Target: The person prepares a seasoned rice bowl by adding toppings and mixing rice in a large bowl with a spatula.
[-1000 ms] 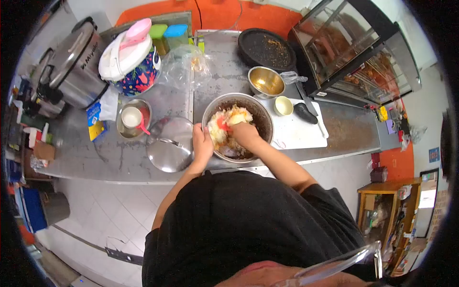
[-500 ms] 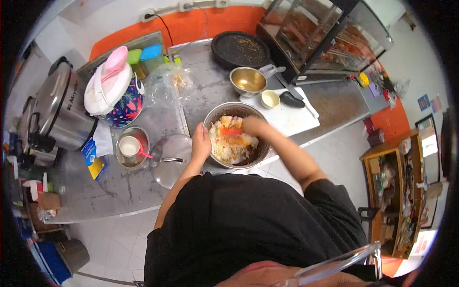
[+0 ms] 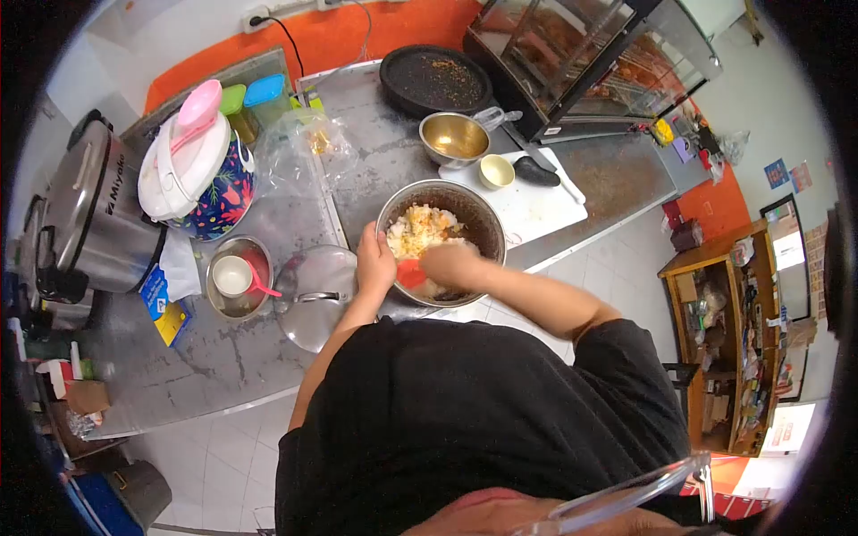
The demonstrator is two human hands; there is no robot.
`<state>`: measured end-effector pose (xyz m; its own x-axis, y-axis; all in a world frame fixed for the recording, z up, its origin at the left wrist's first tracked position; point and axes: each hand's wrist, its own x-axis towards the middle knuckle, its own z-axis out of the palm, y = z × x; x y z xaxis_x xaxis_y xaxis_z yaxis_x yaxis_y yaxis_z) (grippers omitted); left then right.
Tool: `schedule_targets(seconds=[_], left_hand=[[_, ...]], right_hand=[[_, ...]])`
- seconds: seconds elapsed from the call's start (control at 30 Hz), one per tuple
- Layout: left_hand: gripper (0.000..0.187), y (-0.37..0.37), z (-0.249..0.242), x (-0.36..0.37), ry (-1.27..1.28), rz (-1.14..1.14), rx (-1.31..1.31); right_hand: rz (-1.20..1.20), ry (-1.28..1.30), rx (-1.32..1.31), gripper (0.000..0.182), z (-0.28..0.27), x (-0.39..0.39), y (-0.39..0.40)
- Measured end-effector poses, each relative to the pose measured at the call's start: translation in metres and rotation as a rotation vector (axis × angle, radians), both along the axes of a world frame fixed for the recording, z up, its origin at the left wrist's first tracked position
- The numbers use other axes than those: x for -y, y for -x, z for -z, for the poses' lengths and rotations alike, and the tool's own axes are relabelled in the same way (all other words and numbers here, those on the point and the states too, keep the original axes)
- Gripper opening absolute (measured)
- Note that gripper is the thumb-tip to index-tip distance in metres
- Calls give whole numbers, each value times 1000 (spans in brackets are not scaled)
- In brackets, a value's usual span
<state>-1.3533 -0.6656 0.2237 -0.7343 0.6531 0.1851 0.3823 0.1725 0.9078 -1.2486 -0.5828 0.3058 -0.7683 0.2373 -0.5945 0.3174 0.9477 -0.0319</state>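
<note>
A large steel bowl (image 3: 487, 228) holds a pale rice mix (image 3: 418, 230) near the counter's front edge. My left hand (image 3: 374, 262) grips the bowl's left rim. My right hand (image 3: 452, 265) is inside the bowl at its near side, closed on a red spatula (image 3: 411, 272) that is pushed into the rice. My arms and black shirt hide the counter edge below the bowl.
A pot lid (image 3: 315, 295) lies left of the bowl, beside a small steel dish with a white cup (image 3: 234, 277). Behind are a flowered rice cooker (image 3: 197, 174), a steel cooker (image 3: 85, 219), a plastic bag (image 3: 304, 147), a small steel bowl (image 3: 454, 137), a black pan (image 3: 433, 80) and a white cutting board (image 3: 536, 201).
My right hand has drawn the red spatula from the far middle of the bowl to its near side. My left hand stays on the rim. The view has shifted a little.
</note>
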Motion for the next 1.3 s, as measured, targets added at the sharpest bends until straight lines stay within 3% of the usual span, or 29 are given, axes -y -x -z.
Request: schedule_targets(seconds=[0.07, 0.17, 0.2, 0.37, 0.43, 0.5, 0.57, 0.6, 0.67, 0.7, 0.8, 0.9, 1.0, 1.03, 1.1, 1.2, 1.23, 1.3], left_hand=[[24, -4, 0, 1, -8, -1, 4], [24, -1, 1, 0, -3, 8, 10], [24, -3, -1, 0, -2, -7, -7], [25, -2, 2, -2, -4, -5, -17], [25, -1, 4, -2, -2, 2, 7], [25, 1, 1, -3, -23, 5, -24], [25, -2, -5, 1, 2, 20, 7], [25, -3, -4, 3, 13, 25, 7], [24, 0, -6, 0, 11, 25, -8], [24, 1, -7, -1, 7, 20, -11], [24, -3, -7, 2, 12, -7, -47], [23, -3, -3, 0, 17, -60, -61], [23, -6, -7, 0, -11, -68, -72], [23, -5, -9, 1, 2, -51, -71], [24, -5, -8, 2, 18, -41, -64], [23, -5, -3, 1, 50, -53, -4], [23, -8, -2, 0, 21, -99, 0], [23, -9, -5, -4, -16, -156, 9]], right_hand=[[96, 6, 27, 21, 44, -6, -7], [51, 72, -38, 18, -3, -44, -3], [-12, -29, 44, 16, -31, -45, -6], [-92, -123, 83, 17, 18, -16, -39], [26, -85, 128, 17, 4, -43, -29], [-1, -131, 167, 16, -17, -57, -17], [201, -387, -75, 14, -13, -60, -15], [206, -377, -74, 14, 6, -62, -16], [171, -373, -469, 13, 52, -73, -10], [166, -375, -473, 13, 48, -68, -4], [-131, -220, -273, 14, -1, -25, -4], [-113, -88, -175, 15, -39, 10, -34], [-76, -173, 18, 18, -18, -23, -44], [-1, -282, -110, 15, 11, -48, -40], [-25, -403, -285, 13, 11, -78, -26], [-43, -413, -102, 13, 15, -75, -35], [-147, -332, -66, 13, 15, -58, -47], [-124, -282, 41, 21, 3, -24, -59]])
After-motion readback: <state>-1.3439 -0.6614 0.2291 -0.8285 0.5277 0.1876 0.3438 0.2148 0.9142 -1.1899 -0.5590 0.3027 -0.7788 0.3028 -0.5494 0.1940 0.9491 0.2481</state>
